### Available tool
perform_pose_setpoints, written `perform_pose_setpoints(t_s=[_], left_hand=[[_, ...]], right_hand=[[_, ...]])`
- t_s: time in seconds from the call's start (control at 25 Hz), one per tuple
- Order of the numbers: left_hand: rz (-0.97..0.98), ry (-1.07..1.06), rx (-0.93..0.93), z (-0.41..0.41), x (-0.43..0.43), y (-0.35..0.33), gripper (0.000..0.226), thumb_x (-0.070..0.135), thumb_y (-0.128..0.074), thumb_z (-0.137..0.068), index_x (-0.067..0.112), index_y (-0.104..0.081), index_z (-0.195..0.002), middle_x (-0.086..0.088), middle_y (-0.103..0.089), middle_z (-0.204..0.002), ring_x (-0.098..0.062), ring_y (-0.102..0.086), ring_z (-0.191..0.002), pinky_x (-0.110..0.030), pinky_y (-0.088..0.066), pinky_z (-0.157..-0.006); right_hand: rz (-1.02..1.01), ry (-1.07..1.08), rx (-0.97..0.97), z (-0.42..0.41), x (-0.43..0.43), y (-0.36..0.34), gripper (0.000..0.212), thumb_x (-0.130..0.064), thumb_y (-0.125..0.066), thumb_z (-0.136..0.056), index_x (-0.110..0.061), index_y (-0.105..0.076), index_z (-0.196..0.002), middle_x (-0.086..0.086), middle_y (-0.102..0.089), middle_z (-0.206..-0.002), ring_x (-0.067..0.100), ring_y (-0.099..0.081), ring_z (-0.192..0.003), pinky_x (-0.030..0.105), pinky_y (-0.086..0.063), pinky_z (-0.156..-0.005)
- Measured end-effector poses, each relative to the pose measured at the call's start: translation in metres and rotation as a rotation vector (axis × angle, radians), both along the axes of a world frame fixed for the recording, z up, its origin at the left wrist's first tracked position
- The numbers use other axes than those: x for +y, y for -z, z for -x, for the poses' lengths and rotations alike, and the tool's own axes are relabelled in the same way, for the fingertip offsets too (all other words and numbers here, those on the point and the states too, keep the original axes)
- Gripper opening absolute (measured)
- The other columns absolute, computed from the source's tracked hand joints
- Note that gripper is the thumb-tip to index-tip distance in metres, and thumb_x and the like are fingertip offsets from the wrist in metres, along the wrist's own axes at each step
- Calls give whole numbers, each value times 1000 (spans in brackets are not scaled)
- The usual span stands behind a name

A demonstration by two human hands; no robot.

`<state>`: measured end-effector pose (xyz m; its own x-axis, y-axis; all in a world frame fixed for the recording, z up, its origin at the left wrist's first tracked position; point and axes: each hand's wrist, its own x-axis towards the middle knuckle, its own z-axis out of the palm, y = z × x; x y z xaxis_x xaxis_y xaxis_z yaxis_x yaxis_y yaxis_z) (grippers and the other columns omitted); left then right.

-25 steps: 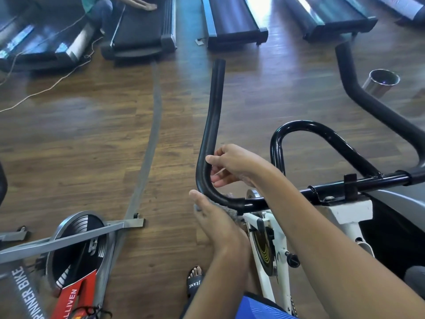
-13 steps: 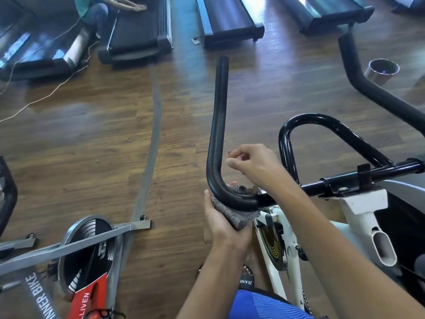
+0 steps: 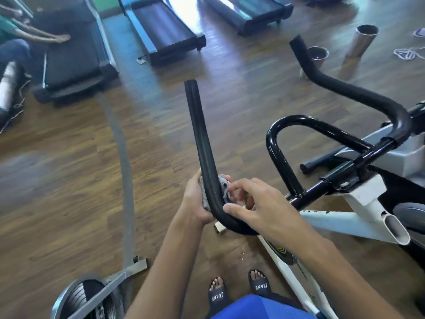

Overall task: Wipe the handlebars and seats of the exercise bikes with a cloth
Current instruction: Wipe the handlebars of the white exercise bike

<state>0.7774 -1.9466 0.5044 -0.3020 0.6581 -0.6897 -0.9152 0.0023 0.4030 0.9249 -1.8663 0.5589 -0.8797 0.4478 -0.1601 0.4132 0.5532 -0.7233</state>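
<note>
Two hands work at one spot: the lower bend of the black padded left handlebar (image 3: 202, 143) of the white-framed exercise bike (image 3: 358, 201). Crumpled grey cloth (image 3: 222, 185) is wrapped round that bend and shows on both sides of the tube. Left hand (image 3: 195, 204) grips cloth and bar together from the left, fingers curled under and behind the tube. Right hand (image 3: 259, 209) reaches in from the right; thumb tip rests on the bar just below the cloth, fingers half-bent with tips at the cloth's right edge. Whether they pinch it cannot be told. From the bend the handlebar runs straight away from the camera to its open end. To its right, a glossy black loop bar (image 3: 276, 139) joins the crossbar, and beyond that the matching right handlebar (image 3: 345, 93) curves off. Below the hands: two feet in black sandals (image 3: 217, 295) lettered JEANE, standing on the brown wooden floor (image 3: 69, 192), with blue shorts (image 3: 253, 307) at the bottom edge. Lower left: silver flywheel (image 3: 80, 298) of a second bike. Far side: a row of dark treadmills (image 3: 167, 28); another person (image 3: 13, 31) at upper left stretches an arm onto one belt. Upper right: two shiny metal cylinders (image 3: 364, 40) near each other on the floor.
</note>
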Motion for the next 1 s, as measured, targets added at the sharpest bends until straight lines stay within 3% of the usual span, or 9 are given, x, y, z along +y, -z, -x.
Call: perform_pose_setpoints(t_s=[0.16,0.28,0.36,0.48,0.68,0.8,0.92,1.0], left_hand=[[34,31,101,68,42,-11,63,51,-31,-99,0,-59,-76,-12,-57,-64,-24,-55,-50,-26,-49,-57],[18,28,320,120,73,-22,66,51,-29,-99,2,-63,-71,-13,-57,-62,-26,-55,-50,-28,-50,-57],[-37,54,487,149,88,-40,68,51,-28,-100,4,-65,-68,-12,-57,-59,-27,-55,-49,-30,-48,-55],[-127,50,567,172,103,-61,70,56,-29,-100,4,-65,-70,-11,-58,-60,-28,-54,-53,-31,-49,-55],[-200,62,536,166,99,-52,63,51,-28,-101,5,-62,-75,-10,-55,-63,-26,-50,-54,-28,-47,-54],[-24,66,660,162,89,-38,69,58,-22,-100,8,-60,-73,-11,-56,-64,-28,-54,-55,-29,-49,-56],[310,-301,979,155,71,-48,71,77,-30,-91,19,-54,-59,-12,-58,-65,-29,-57,-57,-29,-44,-51],[192,-570,1082,128,59,-82,68,67,-38,-96,19,-50,-50,-13,-52,-58,-28,-54,-54,-30,-41,-47]], right_hand=[[-12,-9,-22,23,-16,-4,48,-51,-67,-87,-34,-55,-131,-14,-52,-110,7,-55,-99,31,-47,-92],[-49,44,-10,46,-27,-4,50,-38,-70,-89,-29,-49,-134,-8,-47,-117,15,-53,-111,29,-42,-95],[-67,94,-9,57,-29,-5,45,-29,-70,-89,-27,-48,-128,-10,-41,-111,16,-50,-104,24,-35,-83],[-33,145,-26,62,-29,-6,42,-25,-71,-86,-27,-49,-122,-12,-38,-105,13,-45,-93,22,-28,-75],[37,147,-16,63,-25,-2,43,-26,-77,-81,-30,-51,-116,-14,-40,-100,14,-53,-95,27,-41,-78],[86,108,-15,63,-18,0,44,-29,-81,-77,-30,-53,-112,-13,-43,-98,12,-53,-87,33,-48,-86],[142,114,11,58,-3,-4,36,-34,-81,-79,-30,-61,-109,-11,-53,-99,6,-56,-83,20,-48,-82],[199,185,97,53,8,-15,31,-38,-78,-83,-30,-65,-109,-13,-60,-103,5,-60,-89,18,-50,-82]])
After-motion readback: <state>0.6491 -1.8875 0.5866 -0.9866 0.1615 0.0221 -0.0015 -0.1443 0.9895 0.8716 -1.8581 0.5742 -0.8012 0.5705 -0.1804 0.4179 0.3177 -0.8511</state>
